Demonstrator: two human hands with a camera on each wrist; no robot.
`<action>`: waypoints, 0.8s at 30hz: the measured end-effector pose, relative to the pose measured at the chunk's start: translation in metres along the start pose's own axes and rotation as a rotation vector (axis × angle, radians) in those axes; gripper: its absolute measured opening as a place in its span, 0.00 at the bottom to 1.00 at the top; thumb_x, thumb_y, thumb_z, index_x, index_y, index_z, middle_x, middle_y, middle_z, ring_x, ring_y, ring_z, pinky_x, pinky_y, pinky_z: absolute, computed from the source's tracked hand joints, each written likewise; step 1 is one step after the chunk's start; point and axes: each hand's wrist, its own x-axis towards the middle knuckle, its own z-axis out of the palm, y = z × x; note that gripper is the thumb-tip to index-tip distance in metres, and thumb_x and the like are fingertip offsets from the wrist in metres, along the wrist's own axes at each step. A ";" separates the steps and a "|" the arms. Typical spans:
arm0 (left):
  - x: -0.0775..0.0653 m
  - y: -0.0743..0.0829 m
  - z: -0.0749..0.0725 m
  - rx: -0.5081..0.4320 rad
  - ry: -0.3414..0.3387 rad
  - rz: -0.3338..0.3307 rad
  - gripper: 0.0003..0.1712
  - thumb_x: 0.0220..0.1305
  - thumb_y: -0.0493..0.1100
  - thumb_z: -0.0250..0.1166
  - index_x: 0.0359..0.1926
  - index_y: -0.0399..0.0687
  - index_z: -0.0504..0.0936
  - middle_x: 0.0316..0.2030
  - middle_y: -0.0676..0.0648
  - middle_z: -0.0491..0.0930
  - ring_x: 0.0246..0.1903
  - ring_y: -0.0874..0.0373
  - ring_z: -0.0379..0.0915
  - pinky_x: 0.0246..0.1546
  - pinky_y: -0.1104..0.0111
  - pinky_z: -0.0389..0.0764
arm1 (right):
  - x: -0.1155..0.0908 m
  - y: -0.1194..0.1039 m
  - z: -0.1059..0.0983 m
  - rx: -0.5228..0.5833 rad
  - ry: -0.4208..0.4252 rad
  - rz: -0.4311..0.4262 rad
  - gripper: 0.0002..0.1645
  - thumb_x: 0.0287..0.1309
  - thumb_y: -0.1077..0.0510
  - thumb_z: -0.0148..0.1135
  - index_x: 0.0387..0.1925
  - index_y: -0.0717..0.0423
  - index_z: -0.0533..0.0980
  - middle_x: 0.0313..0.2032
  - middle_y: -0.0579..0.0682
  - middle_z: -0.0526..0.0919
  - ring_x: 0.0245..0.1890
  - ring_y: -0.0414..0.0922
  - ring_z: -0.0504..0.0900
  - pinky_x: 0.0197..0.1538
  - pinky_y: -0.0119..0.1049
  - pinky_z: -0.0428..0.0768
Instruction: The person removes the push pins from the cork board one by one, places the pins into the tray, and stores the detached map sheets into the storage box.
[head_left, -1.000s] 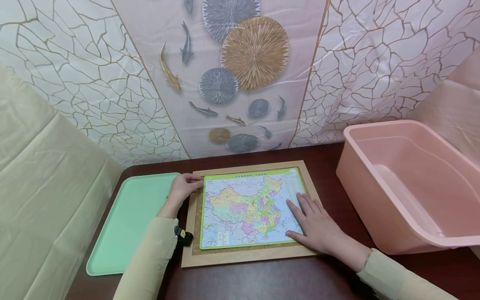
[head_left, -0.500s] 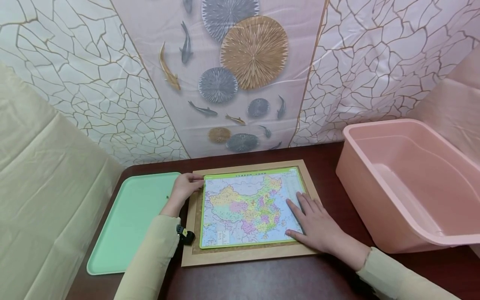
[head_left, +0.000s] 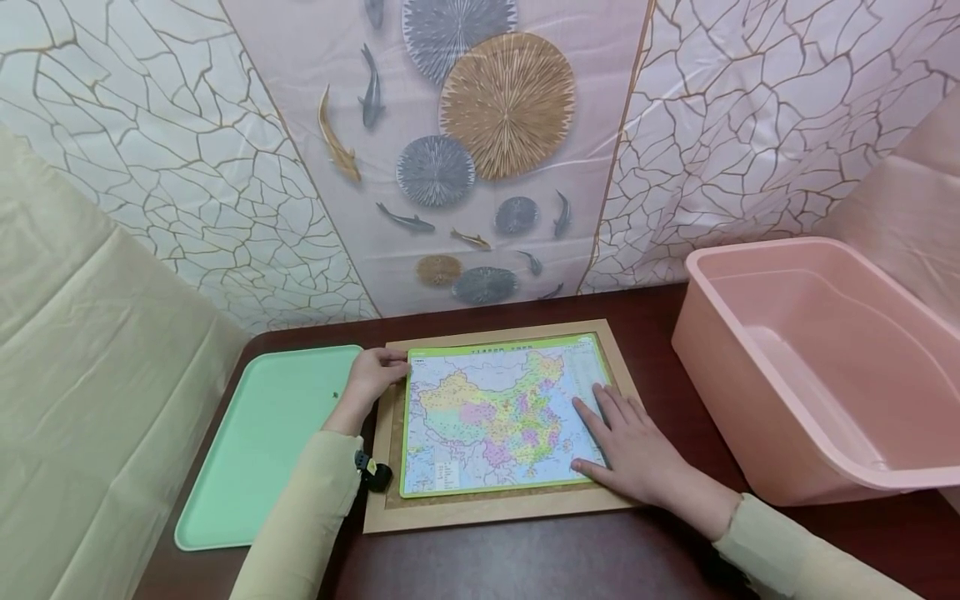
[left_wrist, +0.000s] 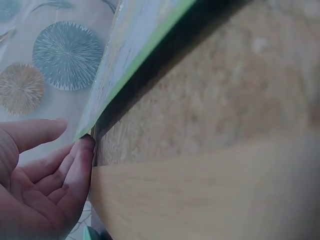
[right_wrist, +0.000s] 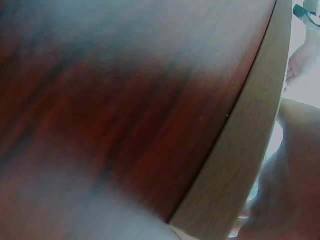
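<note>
A colourful map board (head_left: 465, 417) with a lime-green border lies inside a pale wooden frame (head_left: 495, 517) with a cork-like brown backing (head_left: 395, 433). At the board's upper left corner is my left hand (head_left: 367, 379). In the left wrist view its bent fingertips (left_wrist: 86, 145) reach just under the green corner, while the thumb (left_wrist: 45, 131) stays apart above. A dark gap shows between the board's edge and the backing. My right hand (head_left: 637, 450) rests on the board's right side with its fingers spread. Only a blurred part of it appears in the right wrist view.
To the left lies a mint-green tray (head_left: 255, 442) with a small dark speck, partly behind the left arm. A large pink bin (head_left: 720, 400) stands at the right. The dark red tabletop (head_left: 480, 567) meets a patterned cloth backdrop (head_left: 300, 250) behind.
The left hand has shifted very slightly to the right along the board's corner. The right hand, board and frame look the same.
</note>
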 end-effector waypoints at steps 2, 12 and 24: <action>0.000 -0.001 0.001 -0.010 -0.003 0.003 0.21 0.74 0.38 0.65 0.64 0.33 0.82 0.59 0.33 0.84 0.56 0.43 0.83 0.50 0.64 0.86 | 0.000 0.000 0.000 0.000 0.007 -0.004 0.53 0.68 0.28 0.62 0.80 0.57 0.65 0.79 0.71 0.60 0.80 0.69 0.59 0.76 0.70 0.64; -0.003 -0.006 -0.002 -0.185 -0.060 -0.023 0.23 0.75 0.36 0.65 0.67 0.31 0.78 0.52 0.37 0.84 0.44 0.57 0.84 0.47 0.67 0.89 | -0.001 0.000 0.000 0.002 0.006 -0.004 0.53 0.68 0.28 0.62 0.80 0.57 0.64 0.79 0.71 0.60 0.80 0.68 0.59 0.77 0.70 0.63; -0.004 -0.007 -0.003 -0.197 -0.103 -0.045 0.24 0.76 0.35 0.63 0.69 0.32 0.76 0.48 0.42 0.86 0.39 0.64 0.82 0.43 0.69 0.89 | -0.001 -0.001 -0.002 0.002 -0.004 0.002 0.52 0.69 0.29 0.61 0.80 0.56 0.63 0.80 0.70 0.59 0.81 0.68 0.57 0.77 0.69 0.62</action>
